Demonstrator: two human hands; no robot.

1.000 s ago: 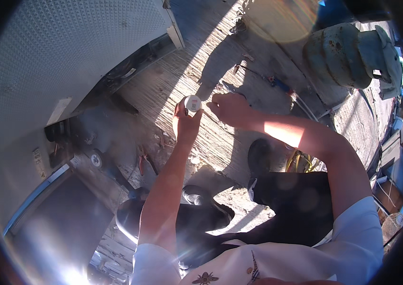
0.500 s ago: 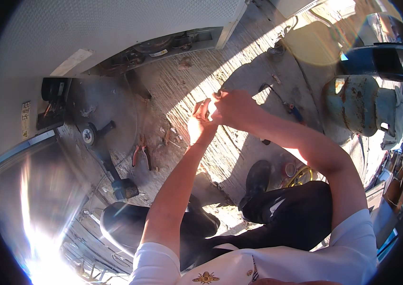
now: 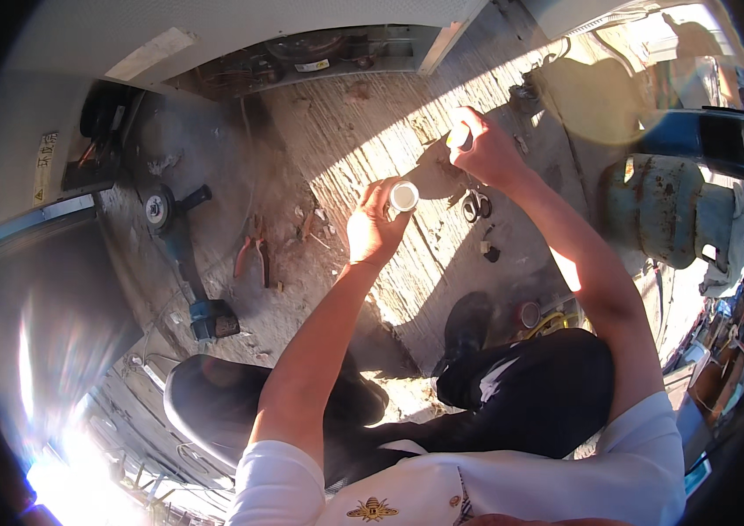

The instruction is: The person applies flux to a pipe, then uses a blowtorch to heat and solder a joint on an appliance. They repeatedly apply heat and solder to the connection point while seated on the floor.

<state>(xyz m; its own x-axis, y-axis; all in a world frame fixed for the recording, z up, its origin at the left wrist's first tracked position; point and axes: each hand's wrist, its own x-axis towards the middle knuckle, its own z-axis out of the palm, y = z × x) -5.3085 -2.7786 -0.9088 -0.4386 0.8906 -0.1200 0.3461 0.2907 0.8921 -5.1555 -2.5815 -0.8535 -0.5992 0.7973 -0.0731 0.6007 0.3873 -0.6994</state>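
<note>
In my left hand [image 3: 368, 237] is a small white cylindrical container [image 3: 403, 195], its round end facing up and my fingers wrapped around its side. Farther off to the right, my right hand [image 3: 489, 159] is closed around a small pale thing with a yellowish patch [image 3: 457, 136]; its kind is mostly hidden by my fingers. The two hands are apart, above the sunlit floor. Below my right wrist lie scissors with dark handle loops [image 3: 477, 207]. Left of my left forearm are pliers with red handles [image 3: 254, 256].
A cordless angle grinder [image 3: 181, 254] lies on the left. A large pale metal cabinet [image 3: 240, 35] with an exposed lower compartment stands at the far side. To the right lies a rusty blue-green gas cylinder [image 3: 657, 210]. A tape roll [image 3: 528, 314] sits near my right knee.
My hands were together and have separated. My right hand has moved right and away with the pale thing. The white container's round end now shows in my left hand.
</note>
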